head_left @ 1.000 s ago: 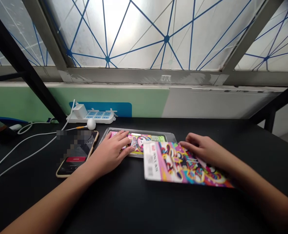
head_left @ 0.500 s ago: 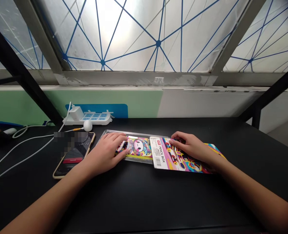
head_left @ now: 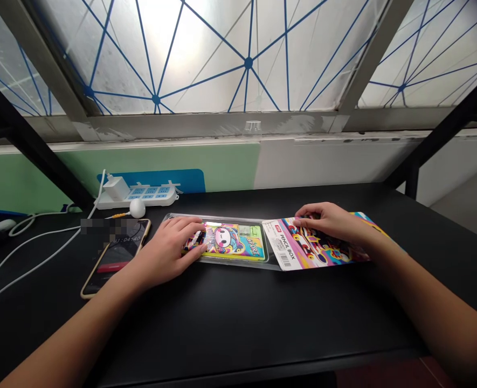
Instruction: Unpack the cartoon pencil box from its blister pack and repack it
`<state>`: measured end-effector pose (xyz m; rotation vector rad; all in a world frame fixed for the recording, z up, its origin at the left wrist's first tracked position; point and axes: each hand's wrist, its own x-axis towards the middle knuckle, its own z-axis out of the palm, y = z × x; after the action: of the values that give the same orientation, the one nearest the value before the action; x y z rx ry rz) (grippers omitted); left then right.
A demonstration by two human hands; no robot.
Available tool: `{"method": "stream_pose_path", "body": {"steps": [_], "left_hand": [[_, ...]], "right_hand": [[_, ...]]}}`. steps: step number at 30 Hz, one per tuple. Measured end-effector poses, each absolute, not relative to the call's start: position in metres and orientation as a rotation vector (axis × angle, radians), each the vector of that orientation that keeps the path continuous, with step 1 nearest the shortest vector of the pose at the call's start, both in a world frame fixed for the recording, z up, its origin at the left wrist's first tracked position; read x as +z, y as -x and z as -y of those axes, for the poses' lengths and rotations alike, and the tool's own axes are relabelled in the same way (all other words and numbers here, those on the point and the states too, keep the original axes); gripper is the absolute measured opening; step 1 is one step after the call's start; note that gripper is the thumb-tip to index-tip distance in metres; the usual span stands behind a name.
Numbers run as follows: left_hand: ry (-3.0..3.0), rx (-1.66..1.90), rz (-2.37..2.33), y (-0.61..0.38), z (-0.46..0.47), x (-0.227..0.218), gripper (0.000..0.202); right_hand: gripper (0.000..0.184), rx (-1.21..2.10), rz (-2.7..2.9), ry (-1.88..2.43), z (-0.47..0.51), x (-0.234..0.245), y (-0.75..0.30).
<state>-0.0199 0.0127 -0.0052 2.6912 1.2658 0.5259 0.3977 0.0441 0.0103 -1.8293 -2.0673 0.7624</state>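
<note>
Spread over the left end of a colourful pencil box [head_left: 230, 241] is my left hand [head_left: 172, 247], its fingers toward the far edge and its thumb near the front edge, gripping it. The box has a cartoon figure and the word SPORT on it and lies inside a clear plastic tray [head_left: 272, 260]. My right hand [head_left: 330, 220] pinches the far edge of a printed card [head_left: 303, 252] labelled PENCIL BOX. The card's left end overlaps the tray's right end; the card's right part lies partly under my wrist.
A phone [head_left: 115, 258] lies left of my left forearm on the black desk [head_left: 230, 328]. Behind it stand a white power strip [head_left: 149, 196] with a charger [head_left: 116, 188] and a round white plug-like piece [head_left: 137, 208]. White cables [head_left: 32, 237] run across the left side.
My right hand has drawn the card to the right, baring the right end of the pencil box and part of the tray. My left hand keeps its place on the box. The view has shifted slightly.
</note>
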Motion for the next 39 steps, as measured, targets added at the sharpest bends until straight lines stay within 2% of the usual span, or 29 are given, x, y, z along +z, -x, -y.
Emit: {"method": "stream_pose_path", "body": {"steps": [9,20,23,28,33,36,39], "left_hand": [[-2.691,0.521,-1.273,0.019,-0.012,-0.005,0.044],[-2.512,0.573,-1.265,-0.01,0.009,0.0,0.059],[-2.267,0.695,-1.122,-0.02,0.017,0.006,0.049],[-1.825,1.206,-1.042,-0.016,0.019,0.01,0.032],[-1.545,1.384,-1.186,-0.009,0.006,-0.006,0.035],[-1.44,1.347,-1.108,-0.012,0.004,-0.017,0.043],[-1.463,1.295,-1.041,-0.014,0.008,-0.019,0.049]], "right_hand": [[0.049,0.699,2.009,1.854,-0.043,0.015,-0.405],[0.045,0.614,1.95,1.844,-0.028,-0.004,-0.351],[0.048,0.624,1.964,1.824,-0.028,-0.007,-0.343],[0.049,0.704,2.024,1.817,-0.031,-0.005,-0.354],[0.049,0.829,2.141,1.755,-0.039,-0.002,-0.38],[0.059,0.944,2.177,1.701,-0.044,-0.002,-0.386],[0.066,0.924,2.21,1.71,-0.049,0.001,-0.379]]}}
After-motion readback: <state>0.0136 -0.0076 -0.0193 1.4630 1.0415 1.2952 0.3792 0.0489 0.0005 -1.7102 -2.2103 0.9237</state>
